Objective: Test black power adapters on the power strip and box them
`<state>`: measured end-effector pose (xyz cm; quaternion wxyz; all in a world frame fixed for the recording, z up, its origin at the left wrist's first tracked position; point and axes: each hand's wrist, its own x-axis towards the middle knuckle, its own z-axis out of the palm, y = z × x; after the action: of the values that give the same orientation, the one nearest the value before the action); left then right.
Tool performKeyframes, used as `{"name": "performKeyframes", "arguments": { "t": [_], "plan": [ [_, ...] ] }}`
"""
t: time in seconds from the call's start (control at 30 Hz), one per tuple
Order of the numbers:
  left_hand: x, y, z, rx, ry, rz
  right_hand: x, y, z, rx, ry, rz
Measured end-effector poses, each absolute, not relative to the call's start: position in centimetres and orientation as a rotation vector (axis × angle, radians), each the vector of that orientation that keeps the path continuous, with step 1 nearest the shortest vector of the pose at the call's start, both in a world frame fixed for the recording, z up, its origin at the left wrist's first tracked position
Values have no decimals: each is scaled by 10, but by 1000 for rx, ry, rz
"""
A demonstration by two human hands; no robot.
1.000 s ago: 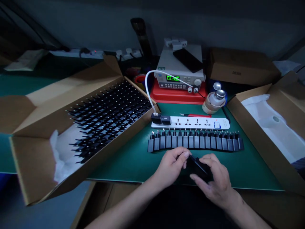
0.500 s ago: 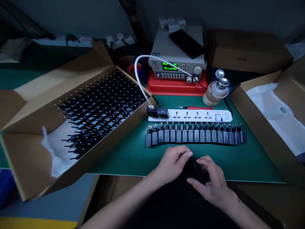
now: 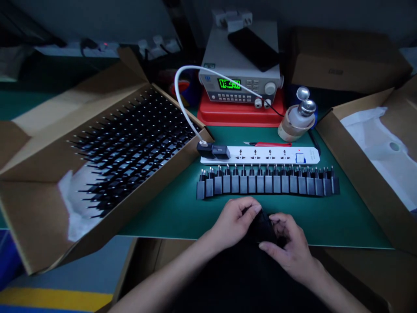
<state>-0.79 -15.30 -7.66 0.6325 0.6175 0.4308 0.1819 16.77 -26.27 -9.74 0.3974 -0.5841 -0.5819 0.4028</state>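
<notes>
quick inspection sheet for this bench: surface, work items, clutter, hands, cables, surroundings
Surface: green tabletop
Work items: row of black adapters before white power strip; more black units in left carton
Clutter: red-handled knife, metal-topped bottle; phone on the instrument
Hands: left hand pinches dark piece; right hand beside it, contact unclear
Cables: white cable arches from strip's left plug toward instrument's front
Surroundings: open carton at right, another carton behind, yellow floor stripe

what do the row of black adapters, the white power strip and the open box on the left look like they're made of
Black adapters: probably satin hard plastic, going by their even grey sheen; their bright pins look like metal.
White power strip: likely smooth plastic, uniformly coloured with neatly formed sockets.
Open box: apparently cardboard, dull brown with folded flaps.
</notes>
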Motion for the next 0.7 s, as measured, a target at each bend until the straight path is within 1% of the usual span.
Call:
{"name": "performKeyframes", "arguments": {
  "t": [0.3, 0.53, 0.7],
  "plan": [
    [-17, -157, -81, 1274, 929, 502, 164, -259, -93, -1409, -1094, 1328],
    [-20, -163, -81, 1187, 862, 513, 160, -256, -90, -1298, -893, 1447],
    [-17, -162, -76, 1136, 871, 483, 159, -257, -90, -1330, -928, 1413]
  ]
}}
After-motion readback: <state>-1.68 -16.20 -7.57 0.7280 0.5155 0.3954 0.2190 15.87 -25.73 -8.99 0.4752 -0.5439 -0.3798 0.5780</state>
